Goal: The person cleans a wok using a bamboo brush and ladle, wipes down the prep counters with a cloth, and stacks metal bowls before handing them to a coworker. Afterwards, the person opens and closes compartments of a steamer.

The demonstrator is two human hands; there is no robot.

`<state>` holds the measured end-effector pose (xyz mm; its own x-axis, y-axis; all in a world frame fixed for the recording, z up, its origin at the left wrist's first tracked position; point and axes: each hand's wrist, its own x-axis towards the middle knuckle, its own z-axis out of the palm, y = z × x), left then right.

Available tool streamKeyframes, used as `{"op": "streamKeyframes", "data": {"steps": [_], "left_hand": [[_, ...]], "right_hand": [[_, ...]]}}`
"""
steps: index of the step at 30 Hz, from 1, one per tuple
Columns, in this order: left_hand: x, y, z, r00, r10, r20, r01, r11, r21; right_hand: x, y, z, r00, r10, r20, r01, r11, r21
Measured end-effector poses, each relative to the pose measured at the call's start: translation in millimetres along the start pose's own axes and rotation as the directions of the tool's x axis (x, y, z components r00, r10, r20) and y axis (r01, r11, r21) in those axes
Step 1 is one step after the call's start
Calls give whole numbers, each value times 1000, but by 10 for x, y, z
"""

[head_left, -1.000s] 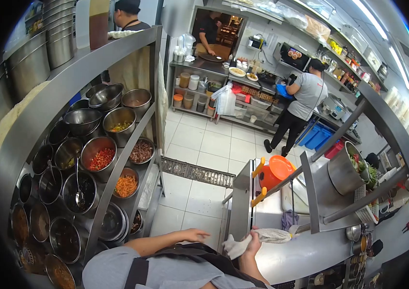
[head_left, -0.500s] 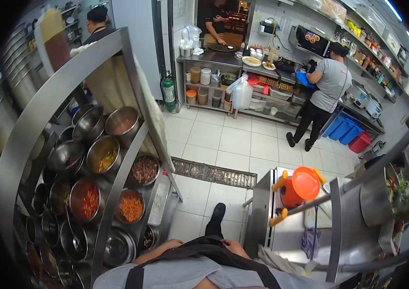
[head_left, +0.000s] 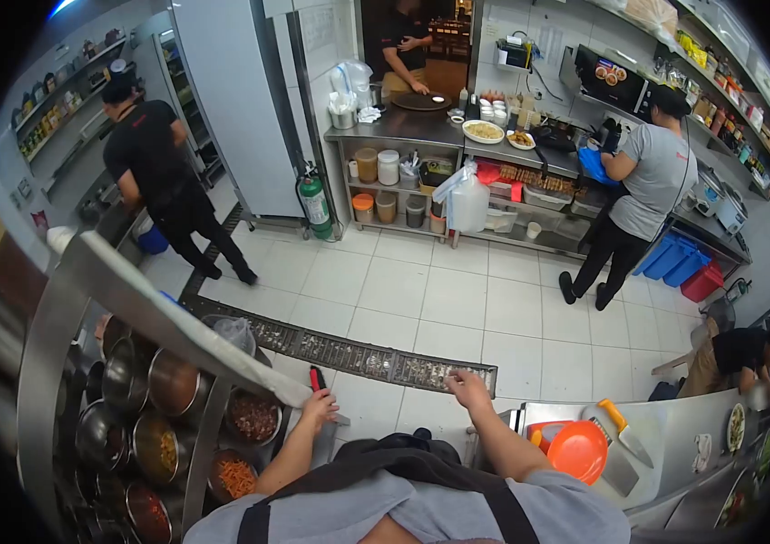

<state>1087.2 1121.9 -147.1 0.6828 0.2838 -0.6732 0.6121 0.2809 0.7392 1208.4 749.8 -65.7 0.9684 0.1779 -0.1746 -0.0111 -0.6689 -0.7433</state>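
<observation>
My left hand (head_left: pixel 316 410) reaches forward beside the metal rack. Its fingers are drawn in at the near end of a slim red-and-black object (head_left: pixel 316 378), whose kind I cannot make out. My right hand (head_left: pixel 468 388) is stretched out ahead over the floor drain, fingers apart, holding nothing. Left of my left hand, steel bowls sit on the rack, one with chopped reddish-brown pieces (head_left: pixel 254 417) and one with shredded carrot (head_left: pixel 234 475). An orange bowl (head_left: pixel 577 451) stands on the counter to the right of my right forearm.
A knife (head_left: pixel 632 437) with an orange handle lies on the right counter (head_left: pixel 666 426). A floor drain (head_left: pixel 358 355) crosses ahead. Co-workers stand at the left (head_left: pixel 154 163) and the far counter (head_left: pixel 648 168); another bends at right (head_left: pixel 734 358). A fire extinguisher (head_left: pixel 314 204) stands by the wall.
Both my hands have moved from my waist out in front, spreading apart. My view has shifted, bringing the left co-worker and drain more into sight. A bending person now shows at right.
</observation>
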Motion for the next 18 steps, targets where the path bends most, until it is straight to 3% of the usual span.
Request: {"op": "streamKeyframes", "data": {"steps": [2,4,5,6,8,11,12,13,14,16,17,18], "left_hand": [[257,19,93,999,-25,40,25,999,-20],[559,-187,134,983,-162,91,145,975,169],[763,-315,120,982,-166,95,149,975,162],[996,-459,100,949,-161,271,1,862,507],[1538,-627,46,872,-219,439,-212,639,740],[2308,-573,-18,797,-209,567,-345,612,711],[2542,-325,38,862,-275,426,-187,610,770],[2771,-71,100,902,-333,273,-19,602,798],[2955,192,117,901,-433,-12,301,606,736],[3433,828,53,960,-278,21,49,243,969],[3803,976,-77,996,-14,88,-85,137,987],[4141,1015,-208,957,229,177,-179,-14,984]], "right_hand": [[239,-53,24,993,-111,-40,112,993,26],[364,3,80,997,-74,-11,74,997,9],[422,125,176,997,-30,64,33,998,-49],[466,229,264,991,19,136,-5,994,-109],[475,317,347,978,17,210,21,984,-177],[552,497,405,945,10,328,46,986,-162],[686,584,409,932,-17,363,73,988,-139],[799,390,295,919,118,375,-76,989,-125],[904,551,308,920,128,370,-76,986,-151],[1236,911,342,977,36,210,33,947,-319],[1575,873,284,979,19,203,49,944,-327],[1805,871,270,968,221,115,-152,889,-432]]}}
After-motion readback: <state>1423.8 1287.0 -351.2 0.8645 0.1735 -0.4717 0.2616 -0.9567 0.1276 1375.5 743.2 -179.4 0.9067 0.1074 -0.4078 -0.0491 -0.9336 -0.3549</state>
